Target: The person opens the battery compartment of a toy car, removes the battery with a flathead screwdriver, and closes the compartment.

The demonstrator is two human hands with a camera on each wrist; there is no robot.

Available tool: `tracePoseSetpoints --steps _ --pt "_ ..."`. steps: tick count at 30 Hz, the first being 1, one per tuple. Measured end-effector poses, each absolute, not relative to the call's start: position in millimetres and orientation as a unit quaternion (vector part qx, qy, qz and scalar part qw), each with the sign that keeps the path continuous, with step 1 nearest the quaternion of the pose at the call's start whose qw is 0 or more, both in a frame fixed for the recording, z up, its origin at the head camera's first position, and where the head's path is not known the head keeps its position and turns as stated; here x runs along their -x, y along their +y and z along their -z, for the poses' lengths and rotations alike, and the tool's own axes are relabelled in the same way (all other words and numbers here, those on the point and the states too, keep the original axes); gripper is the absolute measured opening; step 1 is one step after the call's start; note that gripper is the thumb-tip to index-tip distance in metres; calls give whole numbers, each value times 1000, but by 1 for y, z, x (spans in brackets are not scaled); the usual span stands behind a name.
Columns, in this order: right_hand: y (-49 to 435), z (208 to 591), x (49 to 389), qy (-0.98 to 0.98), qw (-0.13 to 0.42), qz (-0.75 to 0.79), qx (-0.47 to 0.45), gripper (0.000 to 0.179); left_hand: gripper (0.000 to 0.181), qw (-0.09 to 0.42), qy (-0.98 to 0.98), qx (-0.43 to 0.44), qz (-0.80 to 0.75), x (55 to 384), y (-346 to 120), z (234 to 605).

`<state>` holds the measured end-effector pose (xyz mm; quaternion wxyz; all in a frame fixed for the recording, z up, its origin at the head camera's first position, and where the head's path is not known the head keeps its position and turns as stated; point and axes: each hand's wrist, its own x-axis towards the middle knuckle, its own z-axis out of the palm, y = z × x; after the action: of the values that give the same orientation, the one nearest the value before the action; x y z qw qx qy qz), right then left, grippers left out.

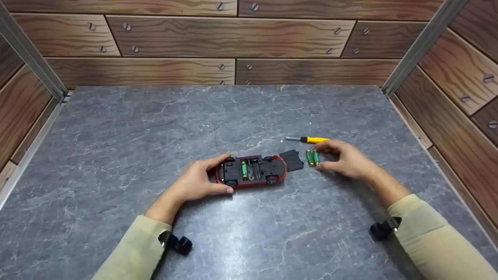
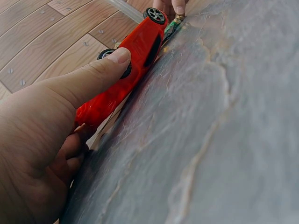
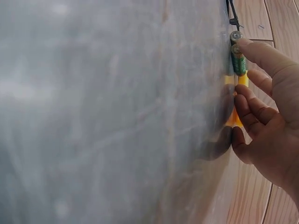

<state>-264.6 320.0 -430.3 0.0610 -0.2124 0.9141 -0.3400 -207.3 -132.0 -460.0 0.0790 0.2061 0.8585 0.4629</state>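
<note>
A red toy car lies wheels up, its battery compartment uncovered. One green battery sits at the compartment's left side, beside dark slots. My left hand grips the car's left end, with the thumb along the near side by a wheel. Right of the car, two green batteries lie side by side. My right hand pinches the right-hand battery by its ends between thumb and fingers; the other battery is next to it. In the right wrist view, the thumb touches the battery's end.
A black battery cover lies between the car and the loose batteries. Behind my right fingers is a yellow-handled screwdriver. Small bright specks dot the grey marbled tabletop. Wood-patterned walls enclose the back and sides.
</note>
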Motion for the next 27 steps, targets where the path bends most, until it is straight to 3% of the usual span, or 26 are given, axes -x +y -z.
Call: tracePoseSetpoints --steps 10,16,27 --pt "304 407 258 921 36 334 200 50 103 78 857 -209 -464 207 -132 459" --pt "274 397 250 906 10 349 241 48 104 77 858 -209 -463 207 -132 460" --pt "207 387 240 878 16 361 315 44 103 82 855 -204 -469 206 -131 460"
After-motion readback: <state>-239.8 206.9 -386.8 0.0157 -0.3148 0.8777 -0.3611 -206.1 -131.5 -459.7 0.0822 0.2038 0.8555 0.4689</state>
